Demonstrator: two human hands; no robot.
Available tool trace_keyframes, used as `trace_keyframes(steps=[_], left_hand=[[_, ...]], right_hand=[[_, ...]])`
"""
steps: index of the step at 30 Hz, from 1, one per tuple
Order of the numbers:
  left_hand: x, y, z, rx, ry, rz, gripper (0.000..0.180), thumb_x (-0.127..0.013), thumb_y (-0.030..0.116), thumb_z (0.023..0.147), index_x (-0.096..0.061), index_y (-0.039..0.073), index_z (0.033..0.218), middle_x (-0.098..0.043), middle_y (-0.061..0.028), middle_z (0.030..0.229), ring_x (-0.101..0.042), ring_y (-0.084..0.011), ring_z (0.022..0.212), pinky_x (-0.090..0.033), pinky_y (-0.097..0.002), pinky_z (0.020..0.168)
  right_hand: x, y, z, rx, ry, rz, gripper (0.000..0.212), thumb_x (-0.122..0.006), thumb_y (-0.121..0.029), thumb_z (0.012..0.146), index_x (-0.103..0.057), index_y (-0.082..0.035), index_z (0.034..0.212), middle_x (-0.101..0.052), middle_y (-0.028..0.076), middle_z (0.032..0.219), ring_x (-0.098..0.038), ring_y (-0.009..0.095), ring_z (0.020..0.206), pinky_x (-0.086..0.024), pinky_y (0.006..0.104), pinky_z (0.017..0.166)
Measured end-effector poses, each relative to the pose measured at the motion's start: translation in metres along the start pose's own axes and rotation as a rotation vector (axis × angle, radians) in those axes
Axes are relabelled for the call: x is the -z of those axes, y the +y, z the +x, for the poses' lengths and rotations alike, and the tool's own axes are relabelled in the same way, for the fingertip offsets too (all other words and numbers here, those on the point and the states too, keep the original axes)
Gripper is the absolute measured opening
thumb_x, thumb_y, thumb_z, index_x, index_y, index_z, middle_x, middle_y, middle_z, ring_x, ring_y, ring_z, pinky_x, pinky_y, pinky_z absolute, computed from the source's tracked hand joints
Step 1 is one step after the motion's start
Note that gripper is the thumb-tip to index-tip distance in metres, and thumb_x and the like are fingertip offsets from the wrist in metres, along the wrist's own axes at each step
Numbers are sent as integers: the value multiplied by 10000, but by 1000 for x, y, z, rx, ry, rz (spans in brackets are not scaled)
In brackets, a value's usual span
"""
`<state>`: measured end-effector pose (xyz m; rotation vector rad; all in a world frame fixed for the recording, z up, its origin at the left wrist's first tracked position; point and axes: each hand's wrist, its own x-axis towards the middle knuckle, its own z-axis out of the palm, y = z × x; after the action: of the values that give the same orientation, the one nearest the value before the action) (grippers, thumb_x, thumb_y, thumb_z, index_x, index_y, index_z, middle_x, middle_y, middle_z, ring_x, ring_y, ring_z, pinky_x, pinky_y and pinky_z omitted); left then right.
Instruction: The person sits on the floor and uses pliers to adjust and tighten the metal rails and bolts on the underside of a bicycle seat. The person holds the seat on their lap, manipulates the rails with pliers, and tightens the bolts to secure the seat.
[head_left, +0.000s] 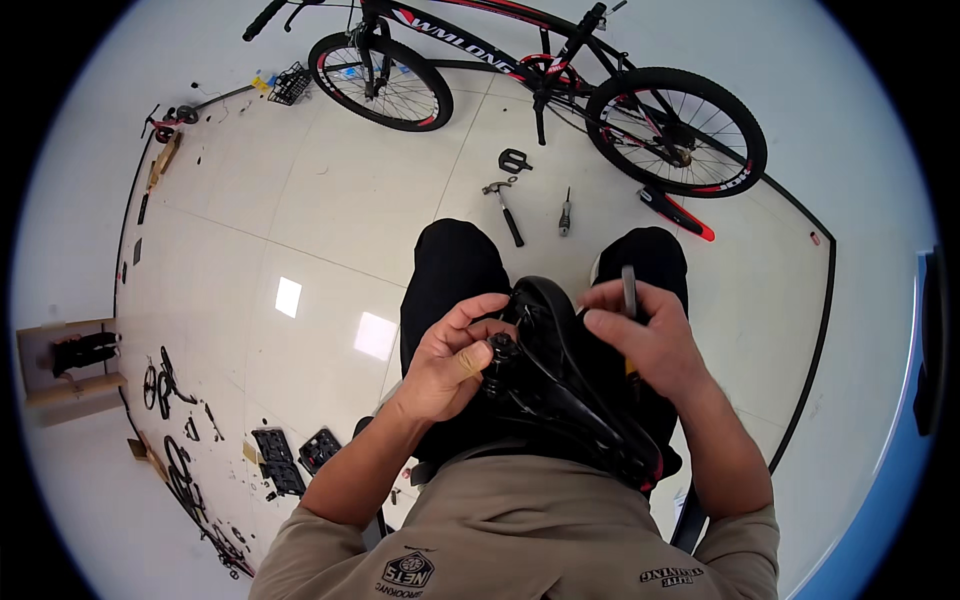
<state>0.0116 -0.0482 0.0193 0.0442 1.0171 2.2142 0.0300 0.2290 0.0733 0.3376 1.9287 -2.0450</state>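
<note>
Black bicycle seat resting across the person's lap, its underside partly visible; the left hand is closed on the black clamp beneath it, and the right hand — beside the seat's wide end — is curled around a tool with a grey metal end. On the floor beyond the knees lie a hammer, a screwdriver and a pedal, near a black-and-red bicycle.

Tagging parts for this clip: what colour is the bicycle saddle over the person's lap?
The saddle is mostly black, red near its narrow end; see head view.
</note>
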Motion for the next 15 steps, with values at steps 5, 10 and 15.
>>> trace_keyframes(steps=[5,10,15], left_hand=[[1,1,-5,25,-34,-147,565,-706,158,1005,-466,88,1512,-675,-139,1229,-671,-194,1063,-537,-352,979],[6,4,-3,26,-100,-164,575,-711,174,1002,-462,96,1514,-673,-141,1197,-667,-197,1050,-540,-350,952],[8,4,0,2,-80,-100,620,-741,202,980,-455,104,1521,-659,-166,1190,-670,-225,1021,-557,-360,910]], right_hand=[[1,12,10,-259,-233,230,590,-780,-340,908,-625,32,1338,-692,42,1075,-638,108,957,-516,273,856],[-22,27,13,-214,-356,357,709,-785,-373,893,-536,39,1413,-661,86,1175,-650,149,1019,-535,312,911],[-30,34,13,-389,-348,491,698,-797,-372,869,-551,42,1374,-672,126,1170,-676,182,1020,-557,329,913]])
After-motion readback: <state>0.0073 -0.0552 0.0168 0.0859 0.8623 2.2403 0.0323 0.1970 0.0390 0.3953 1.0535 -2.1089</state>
